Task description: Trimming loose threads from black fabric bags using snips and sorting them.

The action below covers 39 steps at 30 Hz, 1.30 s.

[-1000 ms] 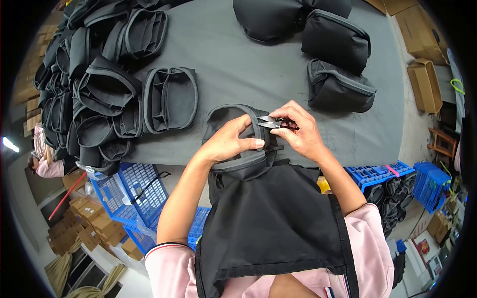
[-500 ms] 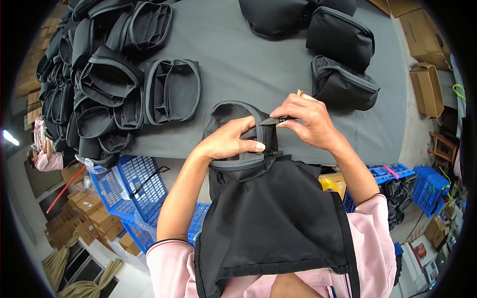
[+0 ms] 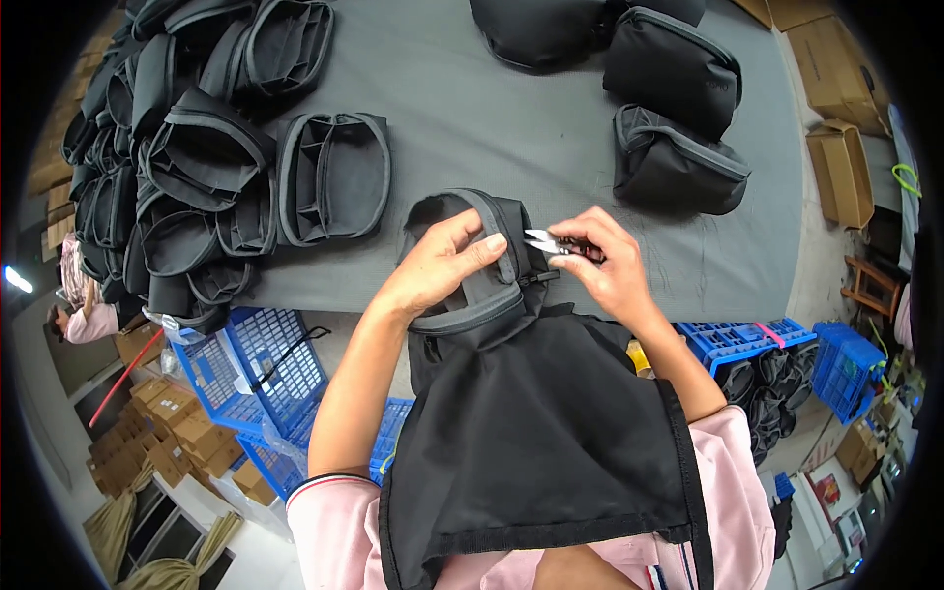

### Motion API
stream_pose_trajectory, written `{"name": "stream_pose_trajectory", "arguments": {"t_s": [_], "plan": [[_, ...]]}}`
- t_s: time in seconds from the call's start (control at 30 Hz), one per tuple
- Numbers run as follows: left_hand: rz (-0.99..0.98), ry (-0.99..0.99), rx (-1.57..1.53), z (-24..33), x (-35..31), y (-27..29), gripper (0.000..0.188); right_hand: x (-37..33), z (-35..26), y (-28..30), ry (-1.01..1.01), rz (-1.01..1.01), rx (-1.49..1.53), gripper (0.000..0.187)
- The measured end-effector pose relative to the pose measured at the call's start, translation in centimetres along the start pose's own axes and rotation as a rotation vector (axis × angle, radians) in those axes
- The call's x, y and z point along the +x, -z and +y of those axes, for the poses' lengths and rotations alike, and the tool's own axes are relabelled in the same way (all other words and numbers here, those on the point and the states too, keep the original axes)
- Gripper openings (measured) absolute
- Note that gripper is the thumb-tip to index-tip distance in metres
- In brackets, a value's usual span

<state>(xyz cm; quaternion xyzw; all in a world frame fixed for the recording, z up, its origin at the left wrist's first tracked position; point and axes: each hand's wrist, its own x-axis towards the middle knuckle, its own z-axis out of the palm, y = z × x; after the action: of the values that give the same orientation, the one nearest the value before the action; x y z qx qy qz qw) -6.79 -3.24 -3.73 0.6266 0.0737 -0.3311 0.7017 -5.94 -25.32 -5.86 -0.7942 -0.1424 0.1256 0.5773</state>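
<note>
A black pouch with grey edging (image 3: pixel 470 317) rests at the table's near edge, its opening facing up. My left hand (image 3: pixel 444 267) grips its right rim, the thumb on the edging and the fingers inside the pouch. In my right hand (image 3: pixel 608 264) is a pair of thread snips (image 3: pixel 570 246), their pale blades spread and pointing left at the pouch's right side. A small gap shows between the blade tips and the fabric. Whether a thread lies between the blades is too small to tell.
Open black pouches (image 3: pixel 334 179) are heaped on the table's left side. Several closed-looking pouches (image 3: pixel 678 162) stand at the far right of the grey tabletop (image 3: pixel 492 118). Blue plastic crates (image 3: pixel 270 359) stand below the near edge on both sides. Cardboard boxes (image 3: pixel 841 177) lie beyond the right.
The snips have turned so their spread blades now show, and my right hand has lowered slightly. My left thumb has moved up along the rim; the pouch has shifted a little leftward.
</note>
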Motion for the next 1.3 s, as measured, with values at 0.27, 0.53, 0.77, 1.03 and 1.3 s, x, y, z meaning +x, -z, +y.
{"name": "stream_pose_trajectory", "arguments": {"t_s": [0.27, 0.53, 0.77, 1.03, 1.3], "plan": [[-0.007, -0.033, -0.103, -0.1, 0.2, 0.1, 0.031, -1.1, -0.9, -0.7, 0.061, -0.049, -0.012, 0.028], [-0.027, -0.039, -0.070, 0.1, 0.1, -0.1, 0.030, -0.9, -1.1, -0.6, 0.232, -0.026, -0.245, 0.025], [0.001, -0.043, -0.099, 0.4, 0.2, -0.4, 0.031, -1.2, -1.9, -0.3, 0.299, 0.072, -0.334, 0.024], [-0.038, -0.143, -0.145, 0.0, -0.5, -0.5, 0.029, -1.2, -4.8, 0.4, 0.386, 0.118, -0.392, 0.024], [0.364, -0.142, -0.332, 2.9, -2.4, -0.2, 0.021, -1.3, -5.4, 2.0, 0.070, 0.193, 0.098, 0.026]]}}
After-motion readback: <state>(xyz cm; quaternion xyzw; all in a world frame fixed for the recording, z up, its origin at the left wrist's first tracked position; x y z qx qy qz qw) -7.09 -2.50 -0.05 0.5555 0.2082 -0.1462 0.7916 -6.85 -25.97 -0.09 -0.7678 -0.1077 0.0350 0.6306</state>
